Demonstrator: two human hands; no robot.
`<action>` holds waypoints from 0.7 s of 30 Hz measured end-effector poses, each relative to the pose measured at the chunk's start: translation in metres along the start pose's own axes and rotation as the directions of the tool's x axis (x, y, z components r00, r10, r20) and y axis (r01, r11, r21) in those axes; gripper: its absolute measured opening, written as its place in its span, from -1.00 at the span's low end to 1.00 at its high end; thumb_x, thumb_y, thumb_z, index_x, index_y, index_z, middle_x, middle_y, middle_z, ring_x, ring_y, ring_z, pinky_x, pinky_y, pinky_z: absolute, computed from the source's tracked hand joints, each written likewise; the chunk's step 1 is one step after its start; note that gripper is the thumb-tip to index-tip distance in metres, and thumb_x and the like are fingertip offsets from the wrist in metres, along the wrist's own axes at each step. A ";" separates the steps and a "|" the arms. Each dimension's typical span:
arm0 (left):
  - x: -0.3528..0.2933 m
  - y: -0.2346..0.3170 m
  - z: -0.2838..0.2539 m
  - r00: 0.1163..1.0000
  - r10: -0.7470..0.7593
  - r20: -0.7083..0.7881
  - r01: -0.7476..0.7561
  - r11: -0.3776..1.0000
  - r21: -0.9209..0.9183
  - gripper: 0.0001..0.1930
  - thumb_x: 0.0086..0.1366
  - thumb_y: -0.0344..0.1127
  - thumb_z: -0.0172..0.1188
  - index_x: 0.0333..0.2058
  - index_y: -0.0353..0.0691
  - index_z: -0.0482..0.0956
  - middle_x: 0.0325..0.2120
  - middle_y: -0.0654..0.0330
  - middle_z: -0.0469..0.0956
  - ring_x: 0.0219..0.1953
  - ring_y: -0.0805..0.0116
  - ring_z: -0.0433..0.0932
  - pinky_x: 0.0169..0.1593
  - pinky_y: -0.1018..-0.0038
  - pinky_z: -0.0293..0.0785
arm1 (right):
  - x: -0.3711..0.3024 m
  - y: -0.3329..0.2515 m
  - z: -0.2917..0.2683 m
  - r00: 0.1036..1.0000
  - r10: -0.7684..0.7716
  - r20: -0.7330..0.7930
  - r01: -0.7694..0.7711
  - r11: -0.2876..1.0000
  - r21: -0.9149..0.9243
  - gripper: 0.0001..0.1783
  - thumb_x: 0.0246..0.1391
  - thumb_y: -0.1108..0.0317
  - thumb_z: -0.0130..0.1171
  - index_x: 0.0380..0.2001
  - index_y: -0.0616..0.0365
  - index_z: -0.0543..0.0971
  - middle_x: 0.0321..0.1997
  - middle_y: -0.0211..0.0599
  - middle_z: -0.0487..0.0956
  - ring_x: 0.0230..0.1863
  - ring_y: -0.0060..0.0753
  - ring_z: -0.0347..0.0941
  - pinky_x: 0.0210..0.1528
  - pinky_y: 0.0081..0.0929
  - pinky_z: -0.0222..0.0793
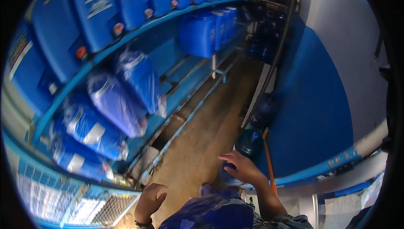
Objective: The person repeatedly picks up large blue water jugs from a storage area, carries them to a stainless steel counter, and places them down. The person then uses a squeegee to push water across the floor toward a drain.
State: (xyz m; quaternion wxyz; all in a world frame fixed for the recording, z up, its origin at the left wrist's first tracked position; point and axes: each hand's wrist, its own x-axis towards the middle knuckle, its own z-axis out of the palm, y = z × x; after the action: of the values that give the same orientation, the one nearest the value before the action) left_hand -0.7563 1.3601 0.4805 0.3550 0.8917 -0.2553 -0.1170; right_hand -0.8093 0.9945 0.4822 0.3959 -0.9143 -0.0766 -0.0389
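At the lower edge, a dark blue container in clear plastic wrap [206, 214] is close in front of me, between my forearms. What holds it up is out of view. To its left, my left hand [151, 201] has its thumb apart from bent fingers, with nothing in them. My right hand [242, 168] reaches out over a round blue bottle [229, 177], fingers spread and empty. I cannot tell whether it touches the bottle. Just beyond it is a dark green round water bottle [249, 141].
Blue jugs with red caps [94, 14] line the upper shelf at left. Below lie several plastic-wrapped blue containers [113, 100]; blue jugs [198, 35] stand farther back. Dark round bottles [267, 39] fill a rack at the far end. A blue-and-white wall [315, 102] bounds the right.
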 end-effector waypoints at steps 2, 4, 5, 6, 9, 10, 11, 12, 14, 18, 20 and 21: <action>0.059 -0.006 -0.009 0.999 0.032 0.015 -0.032 0.999 -0.025 -0.74 0.16 -0.33 0.25 -0.15 -0.18 0.60 -0.20 0.02 0.59 -0.12 0.02 0.56 -0.04 0.26 0.48 | 0.047 0.019 -0.006 1.000 0.010 0.012 -0.010 0.999 0.033 -0.52 0.11 0.32 0.18 0.13 -0.01 0.45 0.07 -0.02 0.45 0.00 0.06 0.45 0.05 -0.21 0.39; 0.126 -0.010 -0.016 0.994 0.034 0.102 -0.036 0.999 0.025 -0.74 0.17 -0.30 0.24 -0.14 -0.18 0.60 -0.20 0.03 0.58 -0.10 0.02 0.56 -0.03 0.26 0.47 | 0.096 0.045 -0.021 1.000 0.016 -0.017 -0.014 0.997 0.071 -0.47 0.08 0.37 0.22 0.15 -0.02 0.43 0.11 -0.01 0.40 0.04 0.07 0.44 0.07 -0.17 0.38; 0.159 -0.011 -0.017 0.989 0.045 0.141 -0.049 0.998 0.027 -0.73 0.17 -0.29 0.24 -0.14 -0.17 0.60 -0.20 0.03 0.58 -0.10 0.03 0.56 -0.02 0.26 0.47 | 0.116 0.059 -0.028 0.998 0.051 -0.044 -0.046 0.994 0.100 -0.45 0.06 0.38 0.23 0.17 -0.02 0.42 0.13 0.00 0.37 0.06 0.09 0.43 0.08 -0.16 0.37; 0.191 -0.012 -0.017 0.983 0.067 0.172 -0.073 0.997 0.026 -0.73 0.17 -0.29 0.23 -0.14 -0.17 0.60 -0.19 0.03 0.58 -0.10 0.03 0.56 -0.02 0.27 0.47 | 0.135 0.075 -0.034 0.994 0.090 -0.066 -0.079 0.984 0.159 -0.42 0.05 0.40 0.25 0.18 -0.02 0.40 0.15 0.02 0.35 0.08 0.11 0.42 0.10 -0.15 0.37; 0.303 -0.018 -0.011 0.937 0.197 0.289 -0.203 0.979 -0.008 -0.73 0.17 -0.29 0.23 -0.14 -0.17 0.60 -0.20 0.04 0.57 -0.10 0.02 0.54 -0.01 0.27 0.46 | 0.191 0.128 -0.046 0.901 0.145 -0.408 -0.181 0.982 -0.049 -0.33 -0.01 0.43 0.30 0.21 -0.05 0.36 0.17 0.08 0.28 0.09 0.13 0.40 0.12 -0.20 0.38; 0.343 -0.020 -0.010 0.910 0.255 0.326 -0.266 0.964 -0.010 -0.73 0.16 -0.29 0.22 -0.15 -0.18 0.60 -0.20 0.04 0.57 -0.10 0.01 0.54 -0.01 0.27 0.46 | 0.207 0.146 -0.050 0.846 0.215 -0.487 -0.250 0.968 -0.007 -0.31 -0.02 0.43 0.31 0.22 -0.05 0.36 0.17 0.08 0.28 0.08 0.10 0.40 0.12 -0.23 0.38; 0.383 -0.020 -0.008 0.888 0.294 0.353 -0.299 0.953 -0.041 -0.74 0.18 -0.28 0.20 -0.16 -0.19 0.59 -0.21 0.04 0.57 -0.11 0.00 0.53 -0.01 0.26 0.45 | 0.222 0.164 -0.054 0.777 0.287 -0.560 -0.316 0.948 0.046 -0.30 -0.02 0.42 0.32 0.23 -0.05 0.35 0.18 0.09 0.27 0.07 0.08 0.41 0.12 -0.25 0.39; 0.426 -0.020 -0.005 0.864 0.324 0.384 -0.340 0.940 -0.029 -0.75 0.19 -0.27 0.18 -0.16 -0.21 0.59 -0.21 0.04 0.57 -0.11 0.00 0.53 0.00 0.25 0.45 | 0.235 0.182 -0.058 0.688 0.389 -0.612 -0.392 0.910 0.138 -0.29 -0.03 0.42 0.33 0.23 -0.05 0.34 0.18 0.10 0.26 0.06 0.06 0.41 0.11 -0.27 0.39; 0.511 -0.016 -0.003 0.799 0.402 0.448 -0.392 0.912 -0.119 -0.74 0.21 -0.25 0.16 -0.16 -0.23 0.58 -0.20 0.01 0.57 -0.09 0.00 0.53 0.01 0.24 0.45 | 0.258 0.214 -0.072 0.586 0.463 -0.665 -0.442 0.871 0.216 -0.34 -0.03 0.45 0.29 0.20 0.03 0.37 0.12 -0.03 0.32 0.04 -0.12 0.43 0.10 -0.30 0.40; 0.681 0.021 0.009 0.651 0.480 0.588 -0.490 0.857 -0.158 -0.73 0.23 -0.26 0.15 -0.14 -0.25 0.57 -0.17 -0.03 0.56 -0.05 -0.01 0.52 0.03 0.24 0.44 | 0.309 0.263 -0.112 0.434 0.587 -0.683 -0.434 0.801 0.413 -0.47 0.01 0.49 0.24 0.11 0.11 0.47 0.02 -0.09 0.41 -0.10 -0.25 0.53 -0.05 -0.42 0.46; 0.755 0.046 0.030 0.546 0.582 0.603 -0.576 0.783 -0.234 -0.72 0.23 -0.26 0.14 -0.13 -0.25 0.57 -0.17 -0.04 0.56 -0.05 -0.01 0.51 0.03 0.24 0.44 | 0.329 0.284 -0.135 0.379 0.635 -0.674 -0.439 0.764 0.473 -0.53 0.03 0.49 0.22 0.07 0.15 0.50 -0.03 -0.12 0.47 -0.13 -0.30 0.55 -0.11 -0.47 0.48; 0.788 0.060 0.045 0.504 0.613 0.609 -0.598 0.756 -0.266 -0.72 0.22 -0.26 0.14 -0.13 -0.25 0.57 -0.18 -0.04 0.56 -0.06 -0.01 0.51 0.03 0.23 0.44 | 0.339 0.295 -0.147 0.370 0.647 -0.667 -0.457 0.752 0.476 -0.56 0.04 0.49 0.22 0.05 0.16 0.51 -0.05 -0.14 0.50 -0.15 -0.33 0.56 -0.14 -0.49 0.48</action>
State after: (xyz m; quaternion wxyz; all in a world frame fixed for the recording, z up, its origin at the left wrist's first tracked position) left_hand -0.1327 0.8735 0.4684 0.2669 0.6388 -0.6576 -0.2969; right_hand -0.4259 0.7249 0.4156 0.4691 -0.7168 0.4182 -0.3020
